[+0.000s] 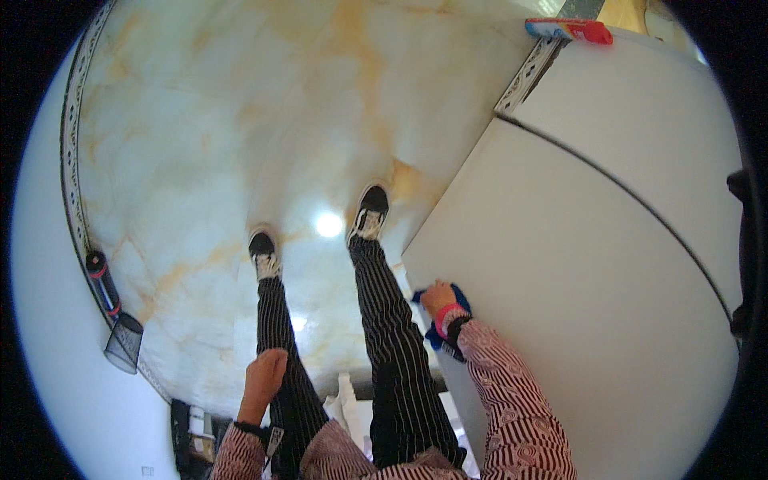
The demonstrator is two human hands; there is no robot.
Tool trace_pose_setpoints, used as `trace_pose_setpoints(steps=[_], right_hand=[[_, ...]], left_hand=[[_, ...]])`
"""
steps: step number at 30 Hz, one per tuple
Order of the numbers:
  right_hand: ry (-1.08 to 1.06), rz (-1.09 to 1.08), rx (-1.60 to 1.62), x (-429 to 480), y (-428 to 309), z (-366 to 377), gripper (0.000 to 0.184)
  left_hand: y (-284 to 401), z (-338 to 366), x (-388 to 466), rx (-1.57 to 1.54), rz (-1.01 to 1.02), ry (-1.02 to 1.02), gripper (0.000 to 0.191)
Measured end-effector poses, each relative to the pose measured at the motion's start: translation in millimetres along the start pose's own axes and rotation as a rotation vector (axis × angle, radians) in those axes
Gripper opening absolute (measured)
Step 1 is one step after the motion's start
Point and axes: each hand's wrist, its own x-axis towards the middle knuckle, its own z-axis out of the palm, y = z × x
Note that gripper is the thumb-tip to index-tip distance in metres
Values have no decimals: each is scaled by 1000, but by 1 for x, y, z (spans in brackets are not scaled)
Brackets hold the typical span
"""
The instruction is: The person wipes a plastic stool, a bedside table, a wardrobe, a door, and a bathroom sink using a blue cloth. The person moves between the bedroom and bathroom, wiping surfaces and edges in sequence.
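A dark blue cloth point(461, 299) is bunched under my right hand point(438, 298), which presses it against the edge of a large white panel point(558, 252), perhaps a door. Part of the cloth hangs below the wrist. My left hand point(264, 378) is closed into a loose fist in front of my left thigh, with nothing visible in it. Dark straps sit around both wrists, and a pink band circles the right one.
A black cylinder with red rings point(103, 284) and a mesh waste bin point(125, 343) stand by the left wall. A red and blue packet point(569, 30) lies at the upper right. Dark and white items point(198, 432) are at the lower left. The marble-patterned floor point(288, 108) reflects light.
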Motion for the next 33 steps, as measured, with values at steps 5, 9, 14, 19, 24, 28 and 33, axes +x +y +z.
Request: trace_pose_setpoints(steps=[5, 9, 14, 19, 24, 28, 33], right_hand=[[343, 403, -166, 98, 150, -124, 19], [518, 573, -274, 139, 253, -204, 19], [712, 640, -335, 171, 286, -227, 21], [461, 498, -390, 209, 220, -147, 30], [299, 212, -195, 186, 55, -4, 33], [127, 22, 263, 113, -55, 78, 36], [161, 66, 88, 75, 13, 1, 29]], left_hand=[[28, 9, 23, -66, -70, 62, 12], [46, 11, 44, 73, -52, 101, 11], [55, 10, 58, 143, -67, 149, 11], [57, 11, 57, 214, -49, 132, 11], [43, 17, 43, 162, -15, 155, 10], [26, 21, 29, 93, 4, 157, 11], [12, 24, 13, 71, -11, 46, 14]])
